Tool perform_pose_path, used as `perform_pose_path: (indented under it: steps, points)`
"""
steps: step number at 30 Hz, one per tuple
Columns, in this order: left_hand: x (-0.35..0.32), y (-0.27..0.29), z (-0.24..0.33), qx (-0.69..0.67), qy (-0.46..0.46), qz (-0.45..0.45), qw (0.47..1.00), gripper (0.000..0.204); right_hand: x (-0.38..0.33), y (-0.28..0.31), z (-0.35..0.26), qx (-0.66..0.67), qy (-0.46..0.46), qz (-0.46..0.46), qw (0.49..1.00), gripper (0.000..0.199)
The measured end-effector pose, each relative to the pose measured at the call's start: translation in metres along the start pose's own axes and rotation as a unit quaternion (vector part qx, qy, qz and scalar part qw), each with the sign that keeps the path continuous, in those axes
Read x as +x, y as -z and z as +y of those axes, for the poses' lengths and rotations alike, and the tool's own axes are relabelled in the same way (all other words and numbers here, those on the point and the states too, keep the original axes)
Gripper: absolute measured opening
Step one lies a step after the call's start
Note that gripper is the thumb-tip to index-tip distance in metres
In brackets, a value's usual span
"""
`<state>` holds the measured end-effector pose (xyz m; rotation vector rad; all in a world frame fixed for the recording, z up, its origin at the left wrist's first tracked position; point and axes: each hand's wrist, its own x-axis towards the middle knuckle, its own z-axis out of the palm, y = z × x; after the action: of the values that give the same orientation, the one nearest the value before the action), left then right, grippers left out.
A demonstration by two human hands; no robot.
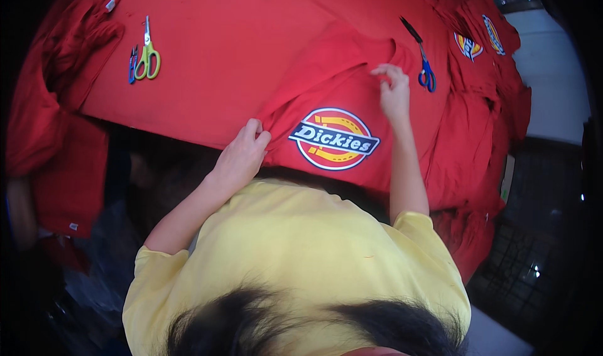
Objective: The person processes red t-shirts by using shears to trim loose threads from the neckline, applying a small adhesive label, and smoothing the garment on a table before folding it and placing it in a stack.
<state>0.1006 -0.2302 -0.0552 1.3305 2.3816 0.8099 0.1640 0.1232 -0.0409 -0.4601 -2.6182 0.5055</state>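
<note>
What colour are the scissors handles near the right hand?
The handles are blue, best seen in the head view.

Much of the space is taken up by a wide table (195, 80) with a red top. To its right, a pale grey surface (546, 67) is seen, bordered by a dark floor (515, 249) where faint grid lines and small glints of light (537, 270) are shown.
</note>
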Motion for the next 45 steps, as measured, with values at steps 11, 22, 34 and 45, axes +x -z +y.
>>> perform_pose_path:
  steps: [11,22,34,45]
  points:
    - [0.024,0.028,-0.016,0.029,-0.081,-0.095,0.992,0.030,-0.116,-0.056,-0.167,0.196,-0.079,-0.202,0.956,0.021]
    - [0.048,0.053,-0.029,-0.114,-0.037,-0.196,0.973,0.024,-0.112,-0.059,-0.164,0.272,-0.160,-0.157,0.936,0.019]
    - [0.034,0.041,-0.053,-0.288,0.073,0.080,0.951,0.016,-0.130,0.040,0.027,-0.192,-0.341,0.085,0.916,0.029]
    - [0.065,-0.024,0.046,0.020,-0.170,-0.027,0.985,0.048,-0.079,0.077,0.009,-0.154,-0.334,0.014,0.930,0.030]
